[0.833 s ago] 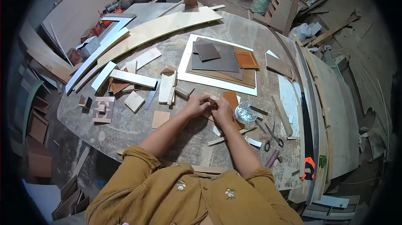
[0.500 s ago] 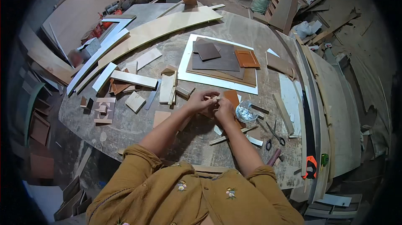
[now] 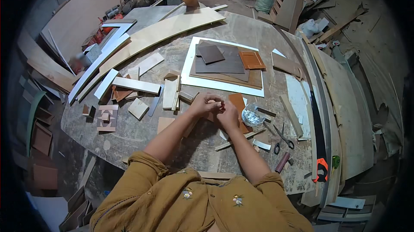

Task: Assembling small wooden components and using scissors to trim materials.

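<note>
Fingertips of the left hand (image 3: 206, 105) and right hand (image 3: 227, 116) change position since the earlier frame; the small pale piece that showed between them is no longer distinct. At far left, a patterned panel (image 3: 111, 119) lies flat on the workbench (image 3: 125, 136), its level face supporting a small block (image 3: 105, 116). To its right, a pale square block (image 3: 138, 108) lies apart. Pale wood strips (image 3: 169, 94) follow, grouped beyond the left forearm. Both hands meet with fingers drawn narrow, probably to steady the pale piece from two sides; its likely location is within this pinch, but whether either hand grips it cannot be told. An orange-brown panel (image 3: 236, 100) lies partly behind the right hand. Just right, a clear bag (image 3: 252, 116) contains white bits, presumably to keep them together within reach. Scissors (image 3: 283, 138) lie farther right. An orange-handled saw (image 3: 320, 170) lies lengthwise along the right edge, apparently clear of the forearms.
</note>
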`<state>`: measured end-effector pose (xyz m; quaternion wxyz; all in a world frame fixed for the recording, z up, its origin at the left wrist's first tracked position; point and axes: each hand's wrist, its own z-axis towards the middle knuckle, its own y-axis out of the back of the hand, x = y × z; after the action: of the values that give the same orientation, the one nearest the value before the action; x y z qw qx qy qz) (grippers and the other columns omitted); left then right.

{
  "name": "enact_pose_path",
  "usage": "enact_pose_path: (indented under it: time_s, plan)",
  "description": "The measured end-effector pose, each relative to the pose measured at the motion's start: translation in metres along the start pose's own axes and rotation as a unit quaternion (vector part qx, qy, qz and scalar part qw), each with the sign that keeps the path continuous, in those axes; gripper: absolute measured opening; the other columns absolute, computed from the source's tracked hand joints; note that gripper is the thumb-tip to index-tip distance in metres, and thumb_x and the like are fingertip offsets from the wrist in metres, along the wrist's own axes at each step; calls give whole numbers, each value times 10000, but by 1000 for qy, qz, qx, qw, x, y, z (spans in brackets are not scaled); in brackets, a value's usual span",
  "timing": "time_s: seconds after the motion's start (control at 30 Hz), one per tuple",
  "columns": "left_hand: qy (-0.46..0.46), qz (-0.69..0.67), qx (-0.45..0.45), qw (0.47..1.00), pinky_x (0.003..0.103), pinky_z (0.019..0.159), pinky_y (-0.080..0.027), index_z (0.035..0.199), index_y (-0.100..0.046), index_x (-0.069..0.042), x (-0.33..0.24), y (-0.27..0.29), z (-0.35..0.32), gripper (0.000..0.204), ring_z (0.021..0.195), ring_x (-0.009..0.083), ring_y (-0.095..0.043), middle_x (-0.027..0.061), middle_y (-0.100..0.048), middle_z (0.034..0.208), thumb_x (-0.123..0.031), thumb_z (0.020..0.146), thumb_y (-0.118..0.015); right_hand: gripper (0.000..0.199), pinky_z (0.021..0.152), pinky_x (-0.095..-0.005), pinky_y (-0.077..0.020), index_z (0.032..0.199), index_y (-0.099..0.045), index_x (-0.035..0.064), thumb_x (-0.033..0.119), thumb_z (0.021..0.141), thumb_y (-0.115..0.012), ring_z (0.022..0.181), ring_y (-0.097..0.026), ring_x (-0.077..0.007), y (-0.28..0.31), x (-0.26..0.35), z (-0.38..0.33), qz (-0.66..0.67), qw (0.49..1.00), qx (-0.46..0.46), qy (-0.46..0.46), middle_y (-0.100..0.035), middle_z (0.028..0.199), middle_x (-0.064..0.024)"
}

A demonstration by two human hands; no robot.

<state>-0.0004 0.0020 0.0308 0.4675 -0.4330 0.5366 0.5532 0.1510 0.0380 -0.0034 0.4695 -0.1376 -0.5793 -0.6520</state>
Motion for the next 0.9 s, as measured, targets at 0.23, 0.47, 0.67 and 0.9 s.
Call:
enact_pose_path:
  time_s: [0.23,0.47,0.67,0.9]
  plan:
    - [-19,46,-22,999,309,760,-486,943,-682,-23,1,0,0,210,848,168,-607,78,-629,879,-156,781,-691,221,638,-316,-476,911,-653,15,21,695,-607,696,-620,-226,-3,6,-2,177,984,-17,-30,-629,774,-131]
    - [-49,62,-46,996,320,731,-487,950,-688,-66,20,4,3,241,787,204,-624,100,-657,835,-214,760,-673,151,635,-385,-466,789,-645,29,66,643,-634,711,-576,-327,8,8,7,64,997,19,46,-616,728,-162]
    - [-19,75,-16,997,309,790,-475,926,-682,-28,-4,0,4,207,881,174,-607,76,-630,902,-177,783,-695,117,638,-408,-441,741,-637,76,173,676,-650,724,-537,-330,-5,-26,7,-7,999,-8,48,-619,729,-122]
    - [-26,97,-14,995,298,752,-484,953,-686,-39,-7,0,4,225,811,172,-633,91,-674,869,-173,772,-680,148,686,-446,-433,721,-562,58,125,661,-680,789,-548,-336,-4,-22,5,-117,993,-8,29,-580,743,-126]
